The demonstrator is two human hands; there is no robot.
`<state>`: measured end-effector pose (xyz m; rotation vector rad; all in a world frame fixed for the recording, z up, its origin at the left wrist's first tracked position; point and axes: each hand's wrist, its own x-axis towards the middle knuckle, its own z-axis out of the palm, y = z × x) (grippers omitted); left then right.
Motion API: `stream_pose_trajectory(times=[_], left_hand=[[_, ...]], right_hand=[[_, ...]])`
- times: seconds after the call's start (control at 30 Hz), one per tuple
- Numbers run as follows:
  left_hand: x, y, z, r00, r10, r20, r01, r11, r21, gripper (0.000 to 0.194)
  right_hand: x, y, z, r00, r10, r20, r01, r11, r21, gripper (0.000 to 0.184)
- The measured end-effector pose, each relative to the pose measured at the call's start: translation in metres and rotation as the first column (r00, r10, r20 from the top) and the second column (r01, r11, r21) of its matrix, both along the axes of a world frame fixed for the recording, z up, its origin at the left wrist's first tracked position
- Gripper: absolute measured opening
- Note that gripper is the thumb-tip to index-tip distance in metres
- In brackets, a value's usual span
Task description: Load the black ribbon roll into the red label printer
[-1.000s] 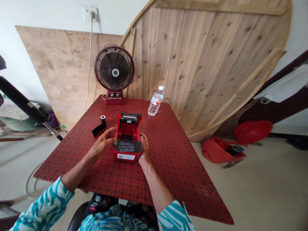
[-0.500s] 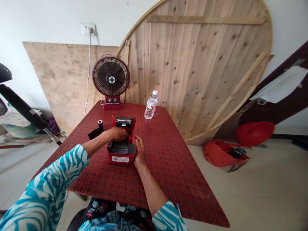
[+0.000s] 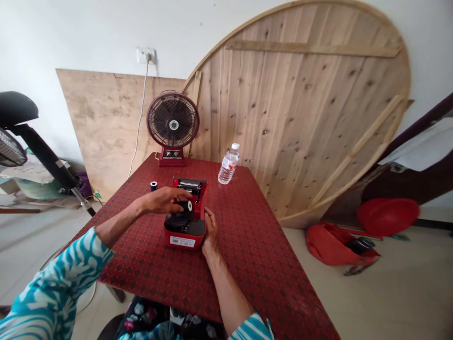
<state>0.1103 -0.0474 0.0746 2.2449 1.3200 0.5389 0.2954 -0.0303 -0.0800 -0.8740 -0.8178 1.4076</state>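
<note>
I watch the left hand [image 3: 163, 200] close its fingers around a small black roll with a white core [image 3: 188, 206], held just above the open bay of the red, box-shaped label printer [image 3: 185, 225]. The right hand [image 3: 211, 230] lies flat against the printer's right side, fingers loose, gripping nothing. Beyond the left hand, 1 second small black roll [image 3: 153, 186] stands on the red patterned tabletop [image 3: 247, 236], with a maroon desk fan [image 3: 173, 125] and a clear plastic water bottle [image 3: 228, 164] farther back.

Bright, even daylight fills the room, with soft shadows and no glare. The picture is sharp in the centre, while straight lines bend toward 3 and 9 o'clock.
</note>
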Motion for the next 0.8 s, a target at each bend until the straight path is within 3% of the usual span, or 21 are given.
stream_pose_trajectory(times=[0.13, 0.2, 0.3, 0.47, 0.57, 0.67, 0.8], left_hand=[[-0.044, 0.009, 0.01, 0.953, 0.237, 0.186, -0.26, 0.959, 0.109, 0.05], [-0.06, 0.025, 0.002, 0.912, 0.364, 0.19, -0.389, 0.914, 0.115, 0.045], [-0.071, 0.053, -0.021, 0.836, 0.538, 0.11, -0.548, 0.83, 0.105, 0.037], [-0.058, 0.081, -0.064, 0.796, 0.605, 0.035, -0.606, 0.793, 0.065, 0.024], [-0.052, 0.088, -0.079, 0.783, 0.621, 0.037, -0.622, 0.782, 0.036, 0.02], [-0.059, 0.092, -0.084, 0.789, 0.607, 0.101, -0.61, 0.793, -0.001, 0.025], [-0.092, 0.085, -0.08, 0.765, 0.586, 0.267, -0.596, 0.801, -0.049, 0.042]], right_hand=[[0.0, 0.0, -0.001, 1.0, -0.007, -0.004, 0.007, 0.999, -0.032, 0.05], [0.001, 0.002, -0.003, 1.0, -0.013, 0.003, 0.013, 0.999, -0.032, 0.051], [0.003, 0.003, -0.006, 1.0, -0.008, 0.027, 0.009, 1.0, -0.021, 0.051], [0.005, 0.002, -0.006, 0.999, 0.0, 0.04, 0.001, 1.0, -0.027, 0.049], [0.005, 0.002, -0.006, 0.999, -0.005, 0.047, 0.006, 1.0, -0.03, 0.048], [0.006, 0.002, -0.006, 0.998, -0.005, 0.056, 0.006, 1.0, -0.023, 0.049], [0.005, 0.001, -0.002, 0.999, -0.002, 0.05, 0.003, 1.0, -0.015, 0.05]])
